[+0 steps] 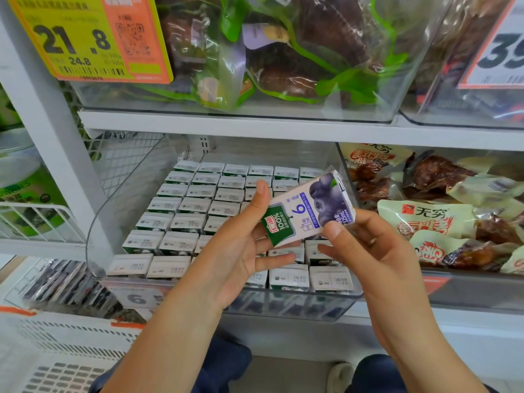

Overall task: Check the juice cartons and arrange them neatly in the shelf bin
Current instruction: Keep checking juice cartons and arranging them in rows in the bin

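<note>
Both hands, left hand [241,245] and right hand [365,245], pinch a blueberry juice carton [309,211] tilted above the clear shelf bin [96,222], whose packed cartons [181,205] leave gaps beneath.

yellow price tag [82,38] 21.8 upper left | snack packs [425,219] right | perhaps dried goods, bagged [283,52] above

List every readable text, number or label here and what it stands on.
"21.8", "24.8": yellow-orange price tag
"39": white price tag with orange border
"100%", "6": blueberry juice carton, held by both hands
"无穷": cream snack packet
"6": clear bin's front label
Carton-top print: too small.
</note>
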